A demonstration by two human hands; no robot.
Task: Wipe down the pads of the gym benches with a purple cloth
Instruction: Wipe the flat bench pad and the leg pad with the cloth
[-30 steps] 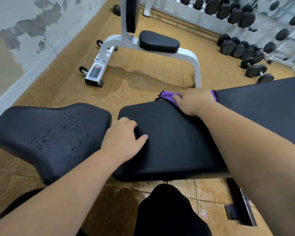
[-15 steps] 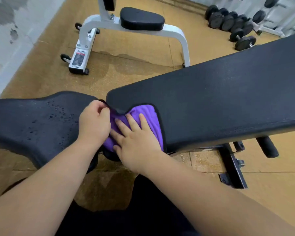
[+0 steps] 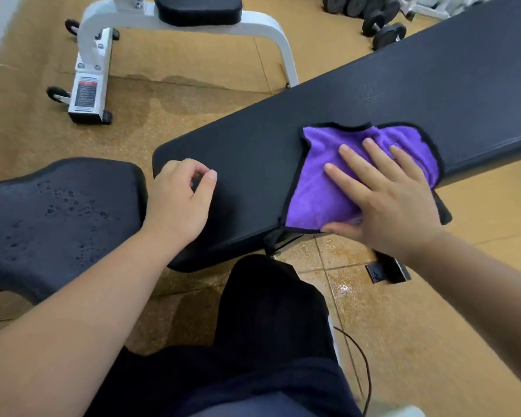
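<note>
The long black back pad (image 3: 343,100) of the bench runs from centre to upper right. A purple cloth (image 3: 322,188) with black trim lies spread on its near edge and hangs slightly over it. My right hand (image 3: 388,200) lies flat on the cloth with fingers spread and the thumb along the pad's edge. My left hand (image 3: 178,200) rests loosely curled on the left end of the same pad and holds nothing. The black seat pad (image 3: 57,212) to the left carries several water drops.
A white-framed bench (image 3: 94,49) with a black pad (image 3: 199,7) stands on the tan floor beyond. Dumbbells (image 3: 385,31) lie at the upper right. The tiled floor (image 3: 343,290) below is wet. My dark-trousered leg (image 3: 268,326) is at the bottom centre, beside a thin cable (image 3: 364,362).
My right hand has slid the cloth from the pad's left end to the right along the near edge. My left hand let go of the cloth and now rests on the pad.
</note>
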